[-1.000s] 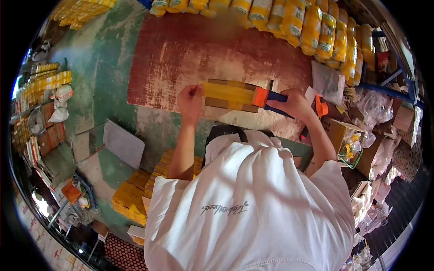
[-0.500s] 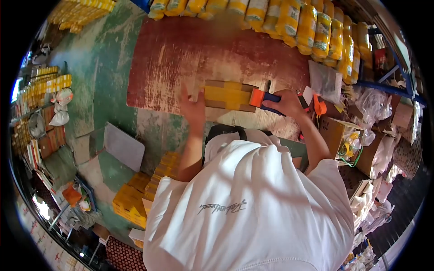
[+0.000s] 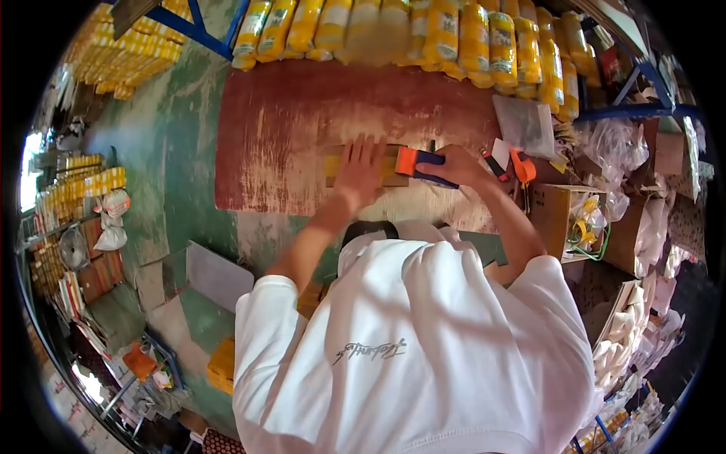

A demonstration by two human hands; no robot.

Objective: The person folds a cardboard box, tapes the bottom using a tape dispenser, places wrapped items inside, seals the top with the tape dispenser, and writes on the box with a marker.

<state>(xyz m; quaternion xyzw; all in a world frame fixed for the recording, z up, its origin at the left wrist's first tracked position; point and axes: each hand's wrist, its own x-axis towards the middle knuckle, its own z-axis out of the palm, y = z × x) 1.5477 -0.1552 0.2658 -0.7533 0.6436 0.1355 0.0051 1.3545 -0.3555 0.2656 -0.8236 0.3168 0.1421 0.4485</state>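
My left hand (image 3: 358, 174) lies with fingers outstretched across the top of a narrow brown cardboard box (image 3: 330, 151), covering its middle. Yellow packing tape (image 3: 332, 168) runs lengthwise along the box on either side of that hand. My right hand (image 3: 460, 168) is closed around the dark blue handle of a tape dispenser (image 3: 429, 163). The dispenser's orange front is against the right end of the box. The box rests on a worn red board (image 3: 280, 136).
Yellow-wrapped packages (image 3: 442, 34) line the board's far edge. At right lie a clear plastic bag (image 3: 523, 125), an orange object (image 3: 522, 166) and a cutter-like red and black tool (image 3: 495, 167). An open carton (image 3: 552, 219) stands nearer. A grey panel (image 3: 218, 274) is at lower left.
My left hand has gone from beside the box's left end to flat on its top. The box and dispenser appear further left, though the camera view has also shifted.
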